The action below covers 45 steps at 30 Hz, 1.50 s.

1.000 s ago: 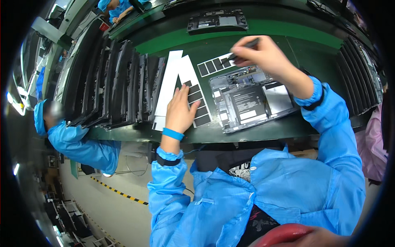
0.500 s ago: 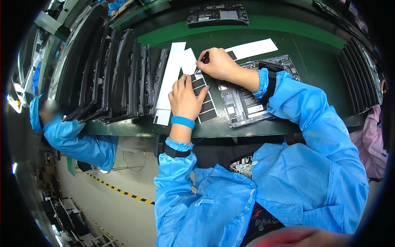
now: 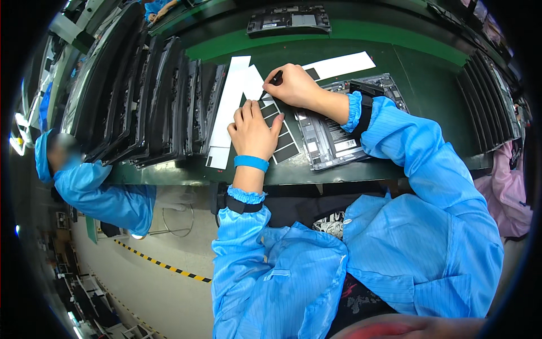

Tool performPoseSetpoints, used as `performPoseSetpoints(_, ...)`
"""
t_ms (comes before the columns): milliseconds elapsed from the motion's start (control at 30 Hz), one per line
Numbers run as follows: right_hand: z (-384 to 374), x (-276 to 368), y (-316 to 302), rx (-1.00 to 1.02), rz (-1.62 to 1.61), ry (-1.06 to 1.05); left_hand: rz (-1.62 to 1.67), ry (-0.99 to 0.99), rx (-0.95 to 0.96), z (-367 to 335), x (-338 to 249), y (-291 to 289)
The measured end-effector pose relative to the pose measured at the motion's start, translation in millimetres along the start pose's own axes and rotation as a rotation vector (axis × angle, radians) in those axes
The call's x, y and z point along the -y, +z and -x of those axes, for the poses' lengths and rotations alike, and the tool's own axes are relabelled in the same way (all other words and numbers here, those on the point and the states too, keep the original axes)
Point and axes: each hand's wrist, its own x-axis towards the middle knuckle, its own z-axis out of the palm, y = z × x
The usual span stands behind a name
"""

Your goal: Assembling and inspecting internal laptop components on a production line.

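Note:
My left hand [image 3: 252, 133] lies with its fingers stretched out on a white backing sheet of black rectangular stickers [image 3: 284, 140], covering part of it. Closed around slim black tweezers [image 3: 276, 78], my right hand [image 3: 294, 86] is just beyond the left fingertips, over the sheet's upper part. The tip is small and partly hidden, so I cannot tell whether it grips a sticker. Left of the sheet is a long white strip [image 3: 231, 104]. Under my right forearm lies an opened laptop base [image 3: 333, 144], its inner parts showing.
Dark laptop parts stand in a row [image 3: 152, 101] along the left, and a second upright stack [image 3: 490, 104] is at the right. Another laptop base [image 3: 289, 21] lies at the back. A white strip [image 3: 347, 64] lies beyond my right hand. A person in blue [image 3: 104, 192] is at the left.
The whole view has shifted slightly, with the bench contents a little further left and up. Both hands keep nearly the same places on the sheet, and the right still holds the tweezers.

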Motion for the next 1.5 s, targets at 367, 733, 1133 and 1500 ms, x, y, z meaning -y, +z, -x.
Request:
performPoseSetpoints(367,26,12,-62,0.026,-0.721,0.134,0.066,-0.030,0.020,3,5,-1)
performPoseSetpoints(733,84,-26,-129,-0.015,-0.669,0.428,0.710,0.451,0.058,20,-66,-42)
performPoseSetpoints(1133,85,-47,-119,0.004,-0.712,0.433,0.601,0.416,0.115,23,-79,-28)
performPoseSetpoints(1500,83,-52,-116,-0.022,-0.733,0.421,0.550,0.396,0.147,20,-81,-30)
